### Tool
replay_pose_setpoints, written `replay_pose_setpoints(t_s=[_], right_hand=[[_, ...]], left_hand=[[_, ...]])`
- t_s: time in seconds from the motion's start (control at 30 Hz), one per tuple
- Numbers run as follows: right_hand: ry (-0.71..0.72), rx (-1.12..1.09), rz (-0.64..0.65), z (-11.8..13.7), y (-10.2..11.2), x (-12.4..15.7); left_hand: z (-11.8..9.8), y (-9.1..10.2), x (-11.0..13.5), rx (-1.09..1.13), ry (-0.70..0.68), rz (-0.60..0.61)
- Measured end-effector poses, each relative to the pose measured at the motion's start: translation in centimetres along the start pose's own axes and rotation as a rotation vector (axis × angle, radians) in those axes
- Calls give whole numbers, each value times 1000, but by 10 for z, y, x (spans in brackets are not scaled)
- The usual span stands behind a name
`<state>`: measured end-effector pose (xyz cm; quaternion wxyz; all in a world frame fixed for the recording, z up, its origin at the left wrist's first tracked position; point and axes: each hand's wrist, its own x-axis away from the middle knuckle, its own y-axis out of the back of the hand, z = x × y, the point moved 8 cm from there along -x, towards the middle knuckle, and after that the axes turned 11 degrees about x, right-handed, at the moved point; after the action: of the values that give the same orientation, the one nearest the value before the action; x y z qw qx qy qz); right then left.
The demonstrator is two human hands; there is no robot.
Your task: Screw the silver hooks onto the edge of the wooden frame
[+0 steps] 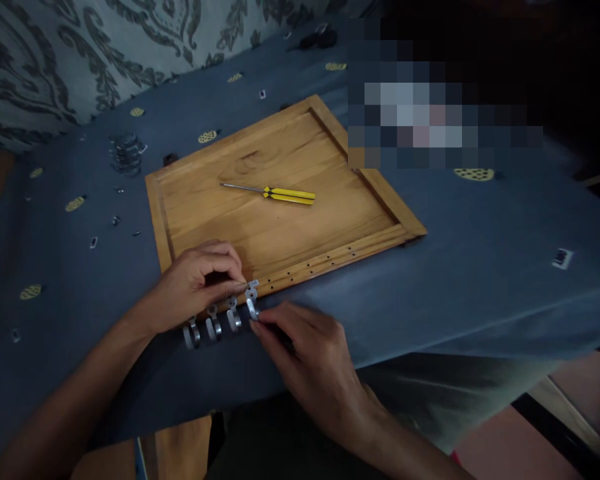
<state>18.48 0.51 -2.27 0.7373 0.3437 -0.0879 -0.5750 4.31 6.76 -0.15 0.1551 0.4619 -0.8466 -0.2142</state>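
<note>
A framed wooden panel (275, 230) lies on blue cloth, with a row of small dark holes along its near rail. At that rail my right hand (315, 350) pinches a silver metal hook (252, 308) between thumb and fingertips, its flat plate over the wood. My left hand (205, 280) rests across the rail, thumb and forefinger pinched together beside the hook's plate; what is between them is too small to tell. Three similar hooks (234, 320) sit in a line to the left along the edge. A yellow-handled screwdriver (287, 195) lies on the panel.
Dark coiled or stacked hooks (125, 153) and small loose hardware (116, 220) lie on the cloth (70, 267) left of the panel. A dark object (320, 38) is at the back. A blurred-out person is at the upper right. The cloth's edge drops off near me.
</note>
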Motion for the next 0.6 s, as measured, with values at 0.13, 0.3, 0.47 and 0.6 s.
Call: replay_pose_setpoints(t_s=[0.13,0.3,0.47,0.6], right_hand=[[0,8,-2,1,1,-1],[4,4,-4,1,1,-2],[0,16,-19,1,0,-1],[3,25,-12,1,0,-1]], left_hand=[[1,0,0,-3,-6,8],[2,0,0,-13,-2,21],[0,-1,1,-28,5,25],[-2,-2,1,-50,7,26]])
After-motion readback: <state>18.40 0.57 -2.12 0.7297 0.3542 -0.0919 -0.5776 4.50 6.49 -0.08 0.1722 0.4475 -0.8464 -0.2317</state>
